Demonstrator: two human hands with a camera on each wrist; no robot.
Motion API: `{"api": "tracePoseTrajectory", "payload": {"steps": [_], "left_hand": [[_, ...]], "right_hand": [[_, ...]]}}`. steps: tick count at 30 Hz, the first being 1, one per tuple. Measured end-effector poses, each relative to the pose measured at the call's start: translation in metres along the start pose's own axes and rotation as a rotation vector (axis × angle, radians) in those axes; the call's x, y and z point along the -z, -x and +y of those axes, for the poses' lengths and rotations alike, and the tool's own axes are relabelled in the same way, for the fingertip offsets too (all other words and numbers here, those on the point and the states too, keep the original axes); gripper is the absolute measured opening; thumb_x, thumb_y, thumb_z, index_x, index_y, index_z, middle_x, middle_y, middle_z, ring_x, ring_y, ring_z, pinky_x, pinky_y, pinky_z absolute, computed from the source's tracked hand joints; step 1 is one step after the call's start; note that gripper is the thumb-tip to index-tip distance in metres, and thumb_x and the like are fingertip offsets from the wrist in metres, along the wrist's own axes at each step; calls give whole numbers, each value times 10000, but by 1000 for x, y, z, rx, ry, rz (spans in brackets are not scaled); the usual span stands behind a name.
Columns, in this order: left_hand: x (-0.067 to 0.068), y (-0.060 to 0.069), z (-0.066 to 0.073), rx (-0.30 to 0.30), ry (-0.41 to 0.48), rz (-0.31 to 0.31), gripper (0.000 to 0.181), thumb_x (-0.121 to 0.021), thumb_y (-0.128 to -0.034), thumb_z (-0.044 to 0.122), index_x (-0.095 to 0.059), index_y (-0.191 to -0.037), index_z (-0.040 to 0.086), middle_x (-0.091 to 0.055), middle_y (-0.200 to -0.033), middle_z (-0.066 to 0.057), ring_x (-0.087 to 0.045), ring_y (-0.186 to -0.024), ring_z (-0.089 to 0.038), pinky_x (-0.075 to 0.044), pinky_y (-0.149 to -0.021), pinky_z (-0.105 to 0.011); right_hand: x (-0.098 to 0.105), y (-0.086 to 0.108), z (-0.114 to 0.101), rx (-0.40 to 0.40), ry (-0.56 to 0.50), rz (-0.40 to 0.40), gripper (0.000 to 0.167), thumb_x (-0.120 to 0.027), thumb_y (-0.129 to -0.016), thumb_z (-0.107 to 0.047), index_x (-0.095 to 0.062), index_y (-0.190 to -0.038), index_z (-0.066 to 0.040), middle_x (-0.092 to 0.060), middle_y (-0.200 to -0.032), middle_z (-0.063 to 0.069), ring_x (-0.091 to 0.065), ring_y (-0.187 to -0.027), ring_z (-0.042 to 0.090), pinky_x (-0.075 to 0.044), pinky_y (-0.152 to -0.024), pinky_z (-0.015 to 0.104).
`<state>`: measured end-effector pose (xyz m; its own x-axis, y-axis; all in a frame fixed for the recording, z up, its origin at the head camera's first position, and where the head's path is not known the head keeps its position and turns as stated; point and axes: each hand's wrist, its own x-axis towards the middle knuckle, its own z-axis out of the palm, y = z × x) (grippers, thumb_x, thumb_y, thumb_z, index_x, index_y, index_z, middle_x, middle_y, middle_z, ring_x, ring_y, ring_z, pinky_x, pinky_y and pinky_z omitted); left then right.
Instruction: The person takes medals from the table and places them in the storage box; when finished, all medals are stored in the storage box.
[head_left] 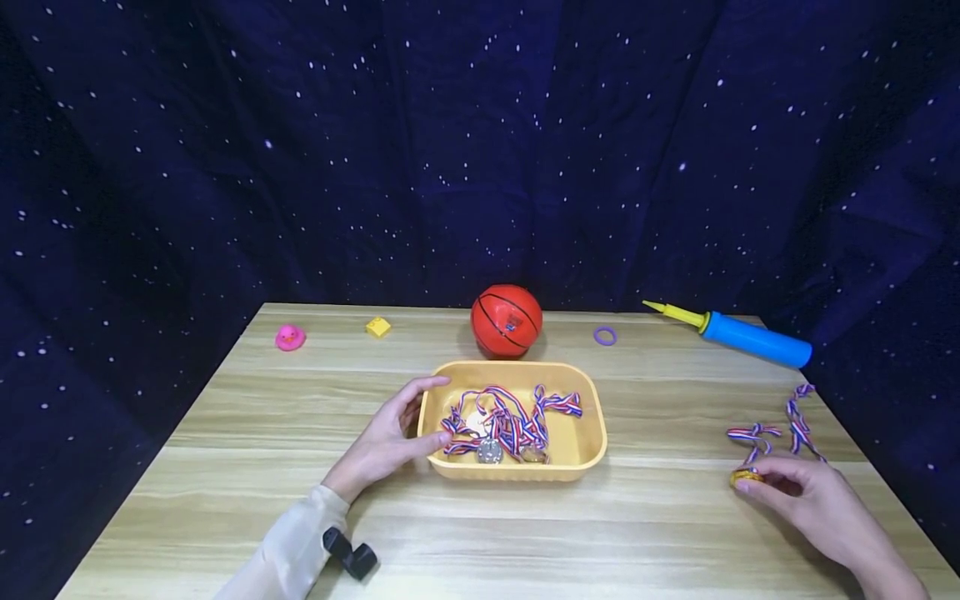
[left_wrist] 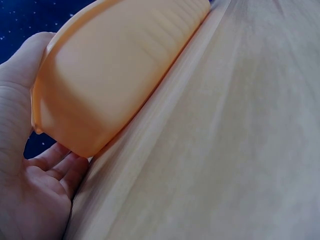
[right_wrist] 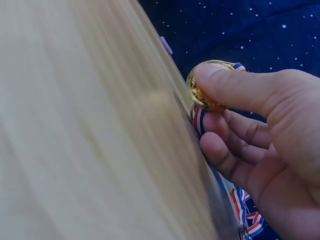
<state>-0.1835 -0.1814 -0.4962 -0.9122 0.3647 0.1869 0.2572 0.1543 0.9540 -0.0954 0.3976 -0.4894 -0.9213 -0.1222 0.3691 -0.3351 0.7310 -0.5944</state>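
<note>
As hands (head_left: 392, 435) hold tub (head_left: 581, 437) left, gold medal (head_left: 744, 477) right, ribbons (head_left: 513, 432) in tub

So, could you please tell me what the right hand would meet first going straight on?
In the head view, probably the yellow-orange, rounded-rectangular plastic tray, though depth is hard to judge.

Table (head_left: 570, 533) is bright, curtain (head_left: 465, 167) v. dark, wrist pics blurry.

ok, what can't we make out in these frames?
Inside of the tub, left wrist view: hidden by its wall.
Face of the gold medal, right wrist view: partly covered by the right hand.
Print on the ball, head view: too small.
Left hand, left wrist view: cut off by left edge.
</note>
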Motion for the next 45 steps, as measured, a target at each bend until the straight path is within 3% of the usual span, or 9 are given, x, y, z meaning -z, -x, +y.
{"api": "tracePoseTrajectory", "payload": {"steps": [10,16,21,26,33,45], "left_hand": [[0,0,3,7,15,0,788,-914,-920,137,-539,-1604,246,-424,-1739,-84,-443,-1594,-370,-278,-1352,-576],[0,0,2,0,15,-6,785,-912,-923,136,-537,-1607,229,-429,-1735,-91,-452,-1587,-373,-283,-1351,-579],[1,0,2,-2,19,-6,784,-904,-926,117,-534,-1610,214,-435,-1730,-92,-451,-1589,-370,-283,-1351,-569],[1,-1,2,0,20,-7,787,-913,-922,137,-538,-1607,237,-438,-1728,-87,-461,-1582,-368,-295,-1348,-564],[-1,0,1,8,14,-4,782,-916,-924,167,-540,-1603,258,-429,-1736,-81,-452,-1589,-371,-290,-1348,-580],[0,0,1,-1,17,-8,787,-914,-925,173,-534,-1610,250,-427,-1738,-91,-447,-1590,-380,-285,-1347,-593]], "right_hand": [[1,-5,-11,-39,-109,-16,192,-831,-961,29,-795,-956,-160,-633,-709,-70,-572,-624,66,-406,-521,289],[-1,-13,-19,-31,-171,11,128,-734,-1026,61,-775,-1012,-59,-677,-801,-78,-605,-644,67,-463,-529,263],[-1,-22,-32,21,-181,40,144,-727,-1013,92,-764,-1000,-47,-650,-745,-77,-585,-609,73,-449,-514,270],[3,-36,-43,24,-160,50,92,-702,-1044,64,-767,-1079,9,-704,-812,-81,-651,-676,44,-529,-578,192],[1,-59,-58,59,-203,23,142,-621,-1100,45,-739,-1177,61,-768,-970,-103,-703,-830,-14,-594,-708,135],[1,-92,-96,75,-246,23,144,-645,-1100,24,-723,-1210,75,-748,-977,-82,-722,-860,-8,-617,-773,129]]}}
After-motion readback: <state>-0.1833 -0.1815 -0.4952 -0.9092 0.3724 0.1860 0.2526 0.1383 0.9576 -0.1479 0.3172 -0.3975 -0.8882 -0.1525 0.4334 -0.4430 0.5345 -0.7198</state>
